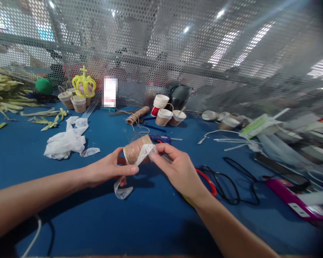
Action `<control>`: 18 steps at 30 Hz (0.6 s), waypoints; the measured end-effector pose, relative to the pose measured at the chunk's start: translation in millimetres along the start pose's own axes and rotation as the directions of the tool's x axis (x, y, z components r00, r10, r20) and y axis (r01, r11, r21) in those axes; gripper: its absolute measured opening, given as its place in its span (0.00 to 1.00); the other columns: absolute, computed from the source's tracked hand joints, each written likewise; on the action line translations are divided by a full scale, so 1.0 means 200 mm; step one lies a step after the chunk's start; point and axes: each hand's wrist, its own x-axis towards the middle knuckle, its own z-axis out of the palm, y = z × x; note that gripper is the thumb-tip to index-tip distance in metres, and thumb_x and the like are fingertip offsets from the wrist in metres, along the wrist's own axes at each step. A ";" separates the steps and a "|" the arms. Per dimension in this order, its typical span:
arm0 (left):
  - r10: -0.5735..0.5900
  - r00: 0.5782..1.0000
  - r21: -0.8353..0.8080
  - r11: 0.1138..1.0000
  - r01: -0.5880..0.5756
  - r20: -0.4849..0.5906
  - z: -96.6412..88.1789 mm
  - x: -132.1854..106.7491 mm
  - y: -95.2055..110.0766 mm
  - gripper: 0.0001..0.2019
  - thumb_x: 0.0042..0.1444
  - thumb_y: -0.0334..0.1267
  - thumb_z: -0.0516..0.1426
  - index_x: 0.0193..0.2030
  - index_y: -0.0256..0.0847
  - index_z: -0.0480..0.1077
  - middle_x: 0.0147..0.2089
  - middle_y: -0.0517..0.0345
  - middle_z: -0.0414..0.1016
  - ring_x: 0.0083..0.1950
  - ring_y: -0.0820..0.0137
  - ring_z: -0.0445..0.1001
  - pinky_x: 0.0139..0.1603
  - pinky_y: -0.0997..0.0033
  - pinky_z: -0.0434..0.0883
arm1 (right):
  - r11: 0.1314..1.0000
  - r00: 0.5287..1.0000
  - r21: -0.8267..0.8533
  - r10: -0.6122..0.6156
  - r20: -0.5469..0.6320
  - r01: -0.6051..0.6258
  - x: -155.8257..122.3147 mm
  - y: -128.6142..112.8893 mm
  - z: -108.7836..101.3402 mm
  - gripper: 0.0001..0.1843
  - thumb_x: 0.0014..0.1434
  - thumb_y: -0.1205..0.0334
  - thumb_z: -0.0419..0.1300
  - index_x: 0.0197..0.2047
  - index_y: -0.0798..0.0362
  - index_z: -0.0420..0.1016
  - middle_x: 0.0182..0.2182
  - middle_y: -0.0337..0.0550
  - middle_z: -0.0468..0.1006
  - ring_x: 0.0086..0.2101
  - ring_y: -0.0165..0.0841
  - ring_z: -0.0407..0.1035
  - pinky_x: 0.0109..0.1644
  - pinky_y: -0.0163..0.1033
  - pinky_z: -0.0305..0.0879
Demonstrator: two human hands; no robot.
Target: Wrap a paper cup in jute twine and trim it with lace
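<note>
A paper cup wrapped in brown twine (136, 149) lies on its side in the air above the blue table. My left hand (114, 165) grips it from the left, thumb below and fingers around its end. Across the cup runs a strip of white lace ribbon (144, 152), with a loose tail hanging under my left hand. At the cup's right end, my right hand (174, 166) pinches the lace between thumb and fingers. Behind the cup, partly hidden, is a blue glue gun (161, 138) with a clear glue stick at its back.
A heap of white lace (66, 143) lies left on the blue table (97, 222). Behind are twine-wrapped cups (164, 117), a twine roll (138, 114) and a yellow crown (84, 86). Right are a black cable (231, 193), a purple power strip (293, 199) and piled plastic. A perforated metal panel (140, 46) stands behind.
</note>
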 end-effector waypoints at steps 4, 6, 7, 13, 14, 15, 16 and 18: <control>0.062 0.979 0.414 0.910 0.024 -0.192 -0.01 -0.03 0.03 0.46 0.40 0.48 0.62 0.62 0.42 0.41 0.35 0.60 0.66 0.25 0.76 0.65 0.25 0.74 0.63 | 0.996 0.998 -0.083 -0.027 -0.062 0.022 0.00 0.03 -0.01 0.05 0.55 0.62 0.55 0.30 0.54 0.69 0.28 0.41 0.72 0.29 0.30 0.65 0.36 0.36 0.62; 0.205 0.960 0.611 0.791 -0.047 -0.192 -0.02 -0.04 0.05 0.39 0.41 0.46 0.62 0.60 0.42 0.50 0.31 0.63 0.66 0.27 0.75 0.65 0.27 0.75 0.62 | 0.993 0.997 -0.111 -0.049 -0.055 0.042 0.00 0.05 -0.02 0.05 0.55 0.63 0.55 0.29 0.53 0.68 0.28 0.40 0.71 0.29 0.30 0.65 0.37 0.37 0.62; 0.259 0.950 0.680 0.729 -0.074 -0.175 -0.02 -0.05 0.07 0.33 0.43 0.46 0.60 0.57 0.42 0.57 0.28 0.64 0.66 0.26 0.75 0.64 0.26 0.76 0.61 | 0.991 0.997 -0.119 -0.061 -0.045 0.056 0.00 0.05 -0.02 0.05 0.55 0.63 0.55 0.29 0.53 0.68 0.28 0.40 0.70 0.30 0.30 0.65 0.37 0.37 0.62; 0.417 0.901 0.736 0.646 -0.205 -0.115 -0.06 -0.09 0.17 0.10 0.52 0.41 0.54 0.29 0.37 0.72 0.23 0.62 0.67 0.24 0.78 0.62 0.23 0.80 0.59 | 0.988 0.990 -0.075 -0.128 0.052 0.132 -0.01 0.05 -0.01 0.04 0.55 0.66 0.55 0.29 0.52 0.67 0.32 0.42 0.71 0.34 0.32 0.66 0.42 0.39 0.62; 0.442 0.890 0.733 0.641 -0.228 -0.109 -0.06 -0.09 0.18 0.10 0.52 0.41 0.54 0.28 0.36 0.71 0.24 0.62 0.67 0.24 0.78 0.62 0.23 0.81 0.59 | 0.988 0.988 -0.062 -0.134 0.074 0.138 -0.02 0.04 -0.01 0.04 0.55 0.67 0.55 0.29 0.52 0.67 0.32 0.42 0.71 0.35 0.32 0.66 0.42 0.39 0.62; 0.464 0.880 0.732 0.635 -0.247 -0.106 -0.07 -0.09 0.19 0.10 0.51 0.40 0.55 0.27 0.36 0.71 0.25 0.61 0.67 0.25 0.78 0.62 0.23 0.81 0.59 | 0.988 0.986 -0.051 -0.139 0.095 0.144 -0.02 0.04 -0.01 0.03 0.55 0.67 0.55 0.29 0.52 0.67 0.33 0.42 0.71 0.35 0.32 0.66 0.43 0.39 0.62; 0.476 0.873 0.728 0.635 -0.260 -0.103 -0.08 -0.09 0.21 0.09 0.50 0.40 0.56 0.27 0.36 0.70 0.26 0.61 0.68 0.26 0.78 0.63 0.23 0.81 0.60 | 0.988 0.983 -0.040 -0.146 0.115 0.151 -0.02 0.03 -0.01 0.03 0.55 0.67 0.55 0.29 0.52 0.67 0.33 0.43 0.70 0.36 0.32 0.66 0.43 0.39 0.62; 0.463 0.880 0.703 0.661 -0.262 -0.108 -0.10 -0.09 0.23 0.09 0.50 0.41 0.56 0.27 0.36 0.69 0.30 0.59 0.69 0.28 0.77 0.65 0.24 0.80 0.61 | 0.986 0.974 -0.015 -0.159 0.160 0.164 -0.02 0.03 -0.02 0.03 0.55 0.67 0.55 0.30 0.52 0.68 0.34 0.43 0.70 0.37 0.33 0.66 0.44 0.40 0.62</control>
